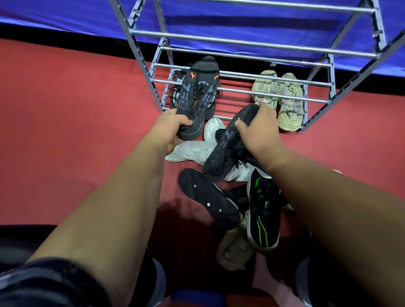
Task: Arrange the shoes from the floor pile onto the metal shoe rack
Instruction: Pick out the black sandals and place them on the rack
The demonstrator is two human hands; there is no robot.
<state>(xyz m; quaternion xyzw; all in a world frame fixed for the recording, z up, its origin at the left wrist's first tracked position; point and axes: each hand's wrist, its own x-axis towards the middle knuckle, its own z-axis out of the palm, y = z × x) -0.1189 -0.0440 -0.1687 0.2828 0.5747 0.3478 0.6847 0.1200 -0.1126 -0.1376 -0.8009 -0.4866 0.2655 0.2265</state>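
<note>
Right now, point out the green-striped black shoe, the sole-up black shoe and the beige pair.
Green-striped black shoe point(262, 214): head view, middle of its upper.
Sole-up black shoe point(206, 199): head view, middle of its sole.
Beige pair point(288, 109): head view, upper of the right-hand shoe.

A red floor covering point(60, 125) extended across the view from 9 o'clock to 3 o'clock. A blue sheet point(52, 8) spanned the top, from 10 o'clock to 2 o'clock. A black strip point(63, 36) ran between them, touching both. At 6 o'clock, a blue patch point(198, 299) and an orange patch point(246, 303) lay side by side; neither could be identified.
</note>
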